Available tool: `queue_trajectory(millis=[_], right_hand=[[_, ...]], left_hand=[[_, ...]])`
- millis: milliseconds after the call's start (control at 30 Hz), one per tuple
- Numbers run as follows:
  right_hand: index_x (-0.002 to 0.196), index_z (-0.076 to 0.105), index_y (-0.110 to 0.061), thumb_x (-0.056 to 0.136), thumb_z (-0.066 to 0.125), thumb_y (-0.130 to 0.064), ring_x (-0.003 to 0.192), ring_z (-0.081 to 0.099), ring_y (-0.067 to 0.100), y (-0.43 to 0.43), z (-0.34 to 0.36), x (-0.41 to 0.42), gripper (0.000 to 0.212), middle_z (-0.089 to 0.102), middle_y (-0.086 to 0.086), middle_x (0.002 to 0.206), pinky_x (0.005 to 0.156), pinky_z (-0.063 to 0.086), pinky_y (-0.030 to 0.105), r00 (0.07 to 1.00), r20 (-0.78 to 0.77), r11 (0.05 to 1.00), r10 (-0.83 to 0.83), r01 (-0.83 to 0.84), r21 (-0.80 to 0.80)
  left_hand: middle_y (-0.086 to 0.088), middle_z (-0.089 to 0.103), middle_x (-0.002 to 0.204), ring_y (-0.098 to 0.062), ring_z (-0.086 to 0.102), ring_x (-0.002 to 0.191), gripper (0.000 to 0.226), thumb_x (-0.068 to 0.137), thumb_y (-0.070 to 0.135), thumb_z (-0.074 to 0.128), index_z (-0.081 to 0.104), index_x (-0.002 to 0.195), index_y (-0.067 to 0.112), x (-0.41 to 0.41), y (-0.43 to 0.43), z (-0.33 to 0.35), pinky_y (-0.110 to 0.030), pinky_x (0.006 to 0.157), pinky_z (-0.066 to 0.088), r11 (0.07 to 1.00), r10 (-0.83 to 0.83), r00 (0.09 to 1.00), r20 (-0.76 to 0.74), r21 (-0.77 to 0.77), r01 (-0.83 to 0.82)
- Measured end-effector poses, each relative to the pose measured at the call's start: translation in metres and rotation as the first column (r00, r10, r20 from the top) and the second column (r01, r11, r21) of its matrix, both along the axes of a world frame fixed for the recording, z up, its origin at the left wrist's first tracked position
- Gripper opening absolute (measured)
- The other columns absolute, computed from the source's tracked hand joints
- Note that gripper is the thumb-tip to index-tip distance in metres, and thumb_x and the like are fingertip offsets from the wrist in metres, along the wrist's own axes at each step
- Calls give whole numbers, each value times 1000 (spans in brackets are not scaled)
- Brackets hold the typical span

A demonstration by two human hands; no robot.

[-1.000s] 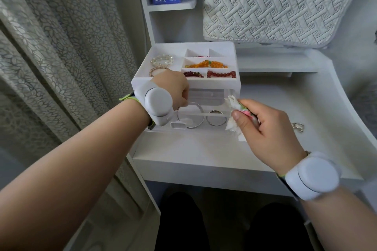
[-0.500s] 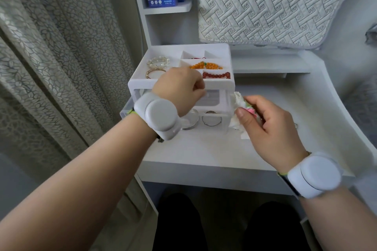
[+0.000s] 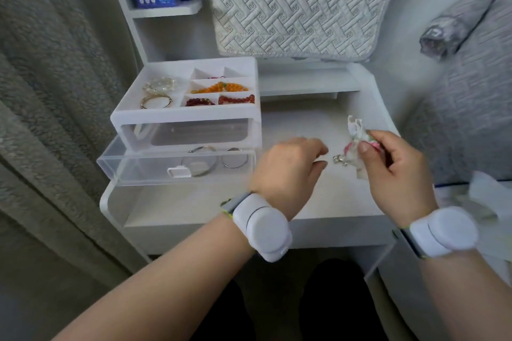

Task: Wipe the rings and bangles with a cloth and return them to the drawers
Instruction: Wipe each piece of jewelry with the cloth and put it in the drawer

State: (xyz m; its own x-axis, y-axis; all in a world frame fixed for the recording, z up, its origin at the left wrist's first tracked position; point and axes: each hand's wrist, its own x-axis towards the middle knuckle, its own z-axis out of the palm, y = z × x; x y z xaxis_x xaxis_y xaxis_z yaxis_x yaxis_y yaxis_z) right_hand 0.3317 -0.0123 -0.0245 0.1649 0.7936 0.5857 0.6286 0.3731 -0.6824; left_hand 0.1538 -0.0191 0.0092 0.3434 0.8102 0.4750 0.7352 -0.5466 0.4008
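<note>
Rings first: a small silver ring lies on the white desk, between the two hands. The left hand hovers just beside it, its fingers loosely bent, thumb and forefinger apart and holding nothing. The right hand pinches a crumpled white cloth with pink marks, and the cloth's lower edge hangs close to the ring. Both wrists carry white bands. Left of the hands, a clear drawer stands pulled out from a white jewellery box; two thin bangles lie inside it. The box's open top tray holds bead bracelets in orange and red, a pale beaded one and a gold bangle.
</note>
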Motion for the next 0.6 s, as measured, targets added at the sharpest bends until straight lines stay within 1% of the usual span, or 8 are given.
queue_trajectory(millis=[67, 167, 233, 267, 333, 400, 500, 600], right_hand=[[104, 66, -19, 86, 49, -34, 76, 56, 15, 0, -12, 4, 30, 63, -7, 82, 68, 42, 28, 1000, 16, 999, -25, 26, -29], [102, 68, -18, 84, 50, -34, 70, 54, 8, 0, -30, 12, 30, 61, -11, 76, 64, 38, 21, 999, 34, 997, -29, 32, -67], [100, 68, -20, 84, 48, -39, 66, 53, 6, 1, -42, 13, 31, 61, -14, 72, 63, 39, 16, 1000, 18, 994, 0, 2, -111], [99, 67, -21, 83, 46, -44, 66, 55, 6, 3, -46, 16, 35, 63, -13, 73, 66, 43, 17, 999, -17, 988, 31, -33, -149], [100, 67, -20, 81, 43, -50, 70, 58, 9, 5, -54, 16, 42, 67, -7, 79, 70, 49, 29, 992, -82, 973, 92, -107, -203], [98, 67, -19, 82, 43, -48, 71, 58, 14, 6, -60, 17, 41, 67, -4, 80, 69, 48, 35, 988, -110, 969, 110, -131, -209], [104, 66, -17, 84, 45, -43, 78, 60, 16, 8, -66, 17, 38, 67, -3, 87, 73, 48, 32, 987, -117, 963, 113, -137, -230], [107, 65, -16, 85, 46, -39, 82, 60, 14, 9, -67, 16, 38, 67, -4, 90, 75, 45, 26, 988, -114, 958, 103, -129, -256]], left_hand=[[-3, 64, 103, -23, 59, 95, 24, 91, 23, 53, 61, 113, 16, 4, 7, -17, -38, 80, 48, 996, 40, 998, -52, -79, -44], [-4, 59, 107, -25, 58, 96, 24, 92, 24, 52, 59, 113, 15, 12, 20, -41, -40, 81, 48, 978, 100, 985, -141, -170, -124], [-6, 55, 111, -27, 56, 100, 24, 92, 23, 53, 59, 113, 12, 12, 26, -52, -39, 85, 47, 960, 134, 977, -168, -223, -171], [-7, 54, 113, -27, 54, 101, 24, 92, 22, 53, 59, 113, 11, 15, 31, -56, -39, 86, 46, 951, 150, 972, -183, -243, -193], [-9, 52, 114, -28, 54, 101, 25, 91, 22, 54, 58, 112, 10, 15, 38, -60, -37, 85, 46, 933, 181, 962, -206, -273, -234], [-10, 51, 114, -29, 54, 102, 23, 91, 22, 54, 58, 109, 9, 17, 45, -63, -37, 85, 46, 916, 197, 955, -223, -306, -260], [-10, 51, 112, -29, 53, 102, 19, 91, 21, 53, 59, 105, 9, 16, 50, -64, -39, 87, 46, 894, 206, 952, -225, -352, -277], [-10, 51, 107, -30, 55, 97, 14, 91, 17, 51, 60, 98, 8, 15, 52, -64, -40, 85, 47, 891, 208, 955, -212, -362, -274]])
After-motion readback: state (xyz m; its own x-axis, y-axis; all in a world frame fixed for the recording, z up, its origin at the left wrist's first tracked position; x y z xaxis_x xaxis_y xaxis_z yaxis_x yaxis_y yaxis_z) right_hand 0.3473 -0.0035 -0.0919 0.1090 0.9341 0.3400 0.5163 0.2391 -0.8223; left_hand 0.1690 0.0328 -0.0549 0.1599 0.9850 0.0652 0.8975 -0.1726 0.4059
